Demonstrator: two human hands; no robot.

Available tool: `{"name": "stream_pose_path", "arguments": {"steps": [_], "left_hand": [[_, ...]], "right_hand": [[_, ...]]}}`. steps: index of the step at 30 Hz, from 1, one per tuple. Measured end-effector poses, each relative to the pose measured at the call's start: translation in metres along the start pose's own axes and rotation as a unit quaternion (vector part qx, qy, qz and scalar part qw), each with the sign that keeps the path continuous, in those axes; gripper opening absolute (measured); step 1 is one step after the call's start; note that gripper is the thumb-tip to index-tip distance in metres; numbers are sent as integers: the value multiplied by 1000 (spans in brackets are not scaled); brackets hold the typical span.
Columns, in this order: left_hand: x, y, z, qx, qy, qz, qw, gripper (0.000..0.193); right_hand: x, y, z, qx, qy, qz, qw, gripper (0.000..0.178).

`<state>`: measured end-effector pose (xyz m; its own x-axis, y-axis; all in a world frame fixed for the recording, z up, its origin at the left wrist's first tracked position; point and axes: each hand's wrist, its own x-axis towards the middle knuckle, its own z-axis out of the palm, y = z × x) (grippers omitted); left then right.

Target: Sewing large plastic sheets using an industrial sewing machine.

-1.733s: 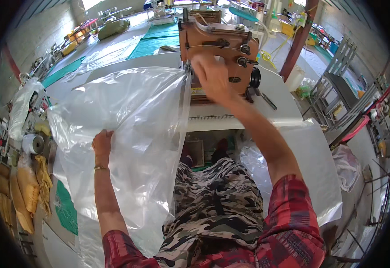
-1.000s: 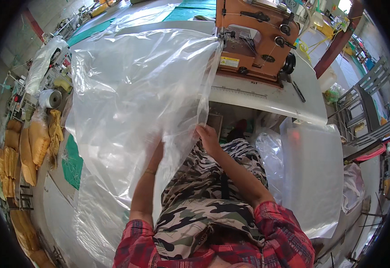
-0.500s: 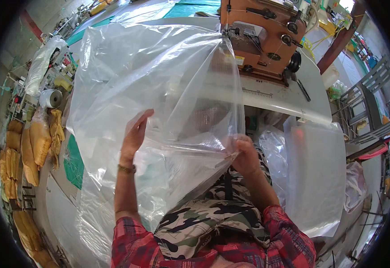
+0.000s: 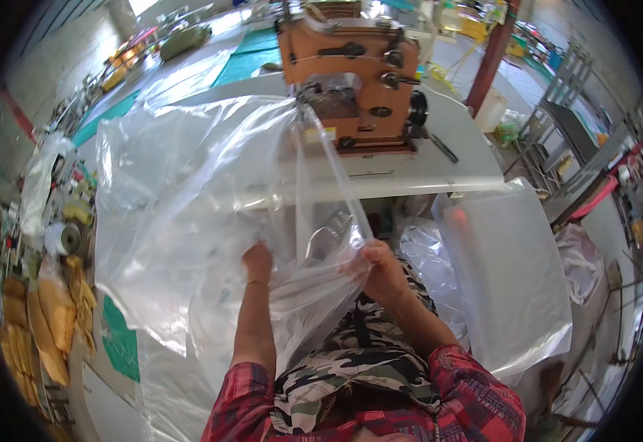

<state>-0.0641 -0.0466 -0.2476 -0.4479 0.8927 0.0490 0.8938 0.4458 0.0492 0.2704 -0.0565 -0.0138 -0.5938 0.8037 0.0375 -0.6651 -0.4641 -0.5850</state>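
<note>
One clear plastic sheet (image 4: 181, 169) overhung the table (image 4: 472, 169)'s front edge, mostly left of one sewing machine (image 4: 386, 94) fronted by a tabletop strip. The right hand (image 4: 382, 272) pinched the sheet; the left hand (image 4: 258, 259)'s grip I couldn't tell.

Ahead of you, a sewing machine (image 4: 383, 92) stands on the table (image 4: 428, 171). A narrow tool (image 4: 445, 149) lies on the table just right of its base. A large plastic sheet (image 4: 181, 199) covers the table's left part, its far corner at the machine's left end, and hangs over the near edge toward your lap (image 4: 358, 383). Your left hand (image 4: 258, 259) is at the sheet's middle; your right hand (image 4: 384, 271) is at its right edge. Right of your lap lies crumpled plastic (image 4: 430, 258), then a stack of sheets (image 4: 509, 276). Far left, a roll (image 4: 62, 239) sits behind several sacks (image 4: 55, 318). Beyond the table's right side rises a post (image 4: 494, 55).
</note>
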Motion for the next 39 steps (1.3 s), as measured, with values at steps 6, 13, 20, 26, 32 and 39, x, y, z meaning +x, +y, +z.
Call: {"name": "stream_pose_path", "arguments": {"steps": [6, 13, 20, 26, 32, 39], "left_hand": [[7, -131, -64, 10, 176, -296, 939, 76], [-20, -218, -249, -1, 434, -339, 835, 62], [-51, -282, -236, 186, 97, -206, 956, 43], [-25, -142, -190, 22, 115, 70, 991, 25], [-16, 33, -273, -110, 362, 214, 901, 32], [32, 25, -280, 102, 329, 296, 891, 60]], "right_hand": [[0, 5, -17, 62, -41, 13, 997, 19], [17, 39, -62, -1, -19, 59, 998, 17], [40, 98, -123, -144, 9, 109, 984, 22], [42, 88, -123, -341, 22, 19, 940, 28], [39, 66, -83, -397, 10, 3, 918, 27], [46, 69, -71, -346, -55, -4, 937, 22]]}}
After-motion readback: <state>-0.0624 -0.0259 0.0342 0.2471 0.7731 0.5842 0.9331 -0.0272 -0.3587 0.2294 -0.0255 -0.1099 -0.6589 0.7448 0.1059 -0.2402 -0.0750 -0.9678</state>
